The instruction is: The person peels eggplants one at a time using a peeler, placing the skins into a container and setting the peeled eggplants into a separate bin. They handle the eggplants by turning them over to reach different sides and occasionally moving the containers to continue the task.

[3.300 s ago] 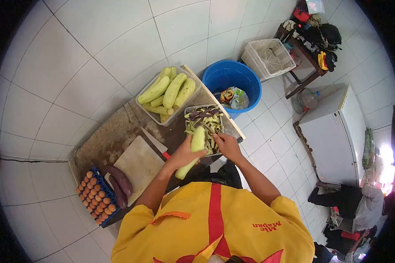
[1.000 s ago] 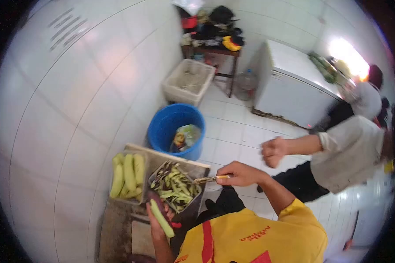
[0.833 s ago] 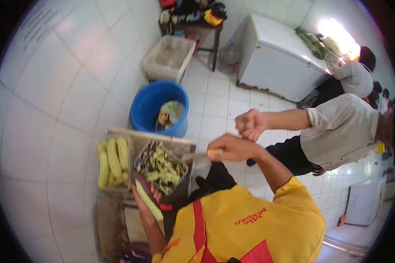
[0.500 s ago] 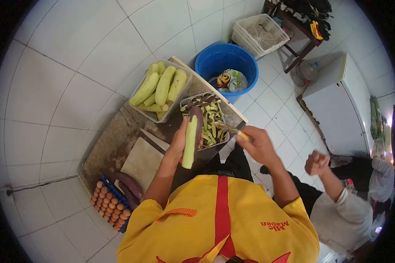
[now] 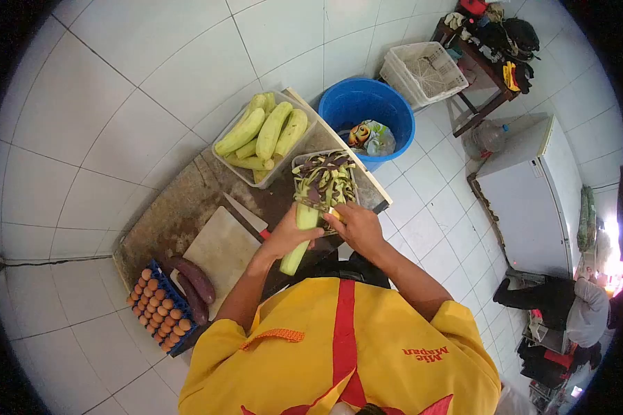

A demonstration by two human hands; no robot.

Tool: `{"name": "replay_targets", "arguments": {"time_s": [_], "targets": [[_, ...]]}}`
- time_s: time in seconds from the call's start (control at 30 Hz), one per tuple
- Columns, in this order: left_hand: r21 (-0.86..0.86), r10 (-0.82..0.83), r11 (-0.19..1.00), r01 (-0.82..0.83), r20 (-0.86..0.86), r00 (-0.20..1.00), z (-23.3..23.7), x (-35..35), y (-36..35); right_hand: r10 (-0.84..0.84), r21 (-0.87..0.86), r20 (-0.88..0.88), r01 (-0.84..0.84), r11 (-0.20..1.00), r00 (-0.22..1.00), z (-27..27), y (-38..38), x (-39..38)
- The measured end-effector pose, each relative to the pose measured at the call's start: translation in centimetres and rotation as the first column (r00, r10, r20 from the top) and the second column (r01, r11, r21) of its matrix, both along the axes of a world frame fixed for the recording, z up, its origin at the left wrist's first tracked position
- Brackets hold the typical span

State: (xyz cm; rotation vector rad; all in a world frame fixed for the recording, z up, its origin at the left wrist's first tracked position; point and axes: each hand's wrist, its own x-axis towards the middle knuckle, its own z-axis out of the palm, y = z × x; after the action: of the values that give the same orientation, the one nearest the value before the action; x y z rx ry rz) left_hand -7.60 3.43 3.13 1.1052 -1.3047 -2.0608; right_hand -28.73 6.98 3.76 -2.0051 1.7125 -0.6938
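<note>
My left hand (image 5: 289, 232) is wrapped round a partly peeled eggplant (image 5: 294, 258), pale green on its lower length, held over the table. In my right hand (image 5: 358, 227) is a peeler (image 5: 333, 214) with a yellow handle, its blade against the eggplant's upper part. Just beyond, a clear container of peels (image 5: 339, 181) holds dark and green strips. To its left stands a clear tub (image 5: 262, 181) full of peeled eggplants (image 5: 273, 129).
A knife (image 5: 241, 214) lies by a cutting board (image 5: 221, 252). Two unpeeled eggplants (image 5: 195, 279) rest near an egg tray (image 5: 160, 308). Beyond the table are a blue bin (image 5: 329, 104), a white crate (image 5: 394, 72) and a white freezer (image 5: 526, 200). Another person (image 5: 585, 311) is at far right.
My right hand has moved left with the peeler, onto the eggplant. The near person's raised fist at the right has gone from view. The whole view has shifted slightly.
</note>
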Motion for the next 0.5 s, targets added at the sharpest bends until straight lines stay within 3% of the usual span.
{"name": "replay_targets", "arguments": {"time_s": [0.07,0.17,0.27,0.37,0.4,0.5], "targets": [[-0.003,-0.034,0.999,0.035,0.045,0.998,0.4,-0.4,1.0,-0.005,0.071,-0.032,0.007,0.997,0.999,-0.7,-1.2,0.3],[-0.056,-0.015,0.998,0.025,0.18,0.984,-2.0,0.2,1.5,0.027,0.024,0.019,-0.027,0.999,0.999,-3.0,-1.7,0.7],[-0.044,-0.038,0.998,0.049,0.234,0.971,-2.3,1.1,1.5,0.042,0.141,0.01,-0.043,0.989,0.999,-3.8,-2.3,1.2],[-0.047,-0.05,0.997,0.059,0.183,0.982,-2.5,2.3,1.3,-0.013,0.163,0.073,0.001,0.987,0.997,-3.2,-2.4,2.1],[-0.122,-0.08,0.987,0.104,0.183,0.98,-2.4,2.7,1.2,-0.037,0.186,0.048,0.028,0.982,0.998,-3.7,-2.9,1.9],[0.011,-0.217,0.976,0.216,0.065,0.974,0.7,2.2,2.2,-0.096,0.218,0.05,0.083,0.973,0.994,-4.8,-3.9,0.5]]}}
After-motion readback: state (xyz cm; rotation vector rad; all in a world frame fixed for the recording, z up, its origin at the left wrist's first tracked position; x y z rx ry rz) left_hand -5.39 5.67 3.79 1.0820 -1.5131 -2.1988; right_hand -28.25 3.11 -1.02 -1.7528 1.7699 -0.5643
